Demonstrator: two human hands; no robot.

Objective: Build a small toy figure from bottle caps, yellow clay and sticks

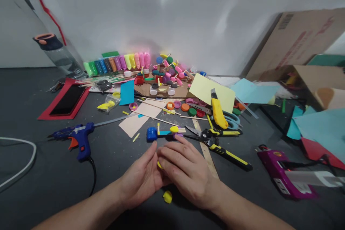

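My left hand (144,179) is turned palm inward, and my right hand (188,170) lies over it with curved fingers. A bit of yellow modelling clay (159,165) shows between the two palms; most of it is hidden. Another torn lump of yellow clay (167,197) rests on the dark table just below my hands. Beyond my fingertips lies a small craft piece with a blue bottle cap (151,134), a light-blue strip (165,133) and a yellow clay oval (174,129) near some short sticks.
At left lie a blue glue gun (83,140) and a phone (67,100) on red paper. Pruning shears (229,156), a yellow cutter (219,111) and scissors (231,120) are at right, with a purple device (285,176) farther over. Clay packets (115,63) line the back.
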